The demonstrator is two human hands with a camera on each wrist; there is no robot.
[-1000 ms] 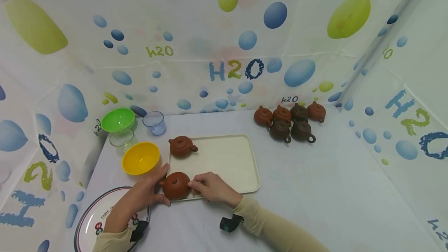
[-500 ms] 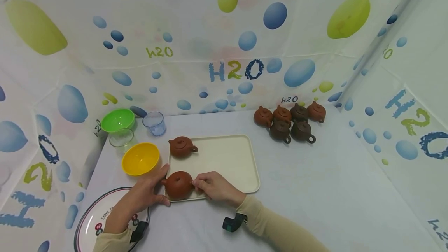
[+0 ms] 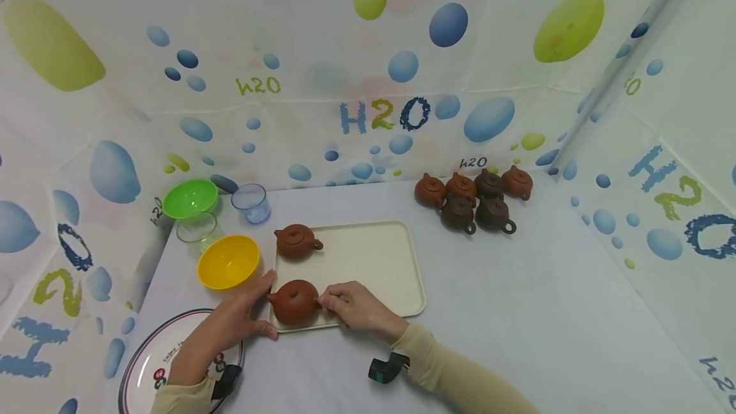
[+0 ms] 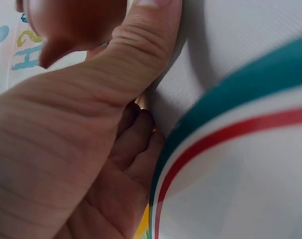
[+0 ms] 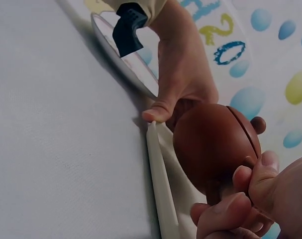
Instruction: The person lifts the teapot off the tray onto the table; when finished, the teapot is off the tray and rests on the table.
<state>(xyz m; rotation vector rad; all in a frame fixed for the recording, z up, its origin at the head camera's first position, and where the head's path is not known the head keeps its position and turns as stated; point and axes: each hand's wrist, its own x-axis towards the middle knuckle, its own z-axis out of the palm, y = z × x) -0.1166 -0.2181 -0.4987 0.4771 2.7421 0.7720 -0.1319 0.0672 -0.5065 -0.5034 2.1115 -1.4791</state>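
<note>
A reddish-brown teapot (image 3: 295,303) is over the front left corner of a cream tray (image 3: 368,267), its spout pointing left; whether its base touches the tray I cannot tell. My right hand (image 3: 358,308) pinches its handle between thumb and fingers, also seen in the right wrist view on the teapot (image 5: 215,144). The left hand (image 3: 238,315) spreads around the tray's front left corner. In the right wrist view its thumb touches that corner, beside the teapot. Another brown teapot (image 3: 296,241) sits at the tray's back left, handle to the right.
Left of the tray are a yellow bowl (image 3: 229,262), a green bowl (image 3: 190,199), a clear glass bowl (image 3: 197,227) and a bluish glass (image 3: 251,203). A round white plate (image 3: 151,353) lies under the left forearm. Several teapots (image 3: 458,213) cluster at the back right.
The right hand has shifted the pinched teapot slightly to the right, away from the left hand, and its lid knob appears turned a little. The left hand has stayed at the tray corner.
</note>
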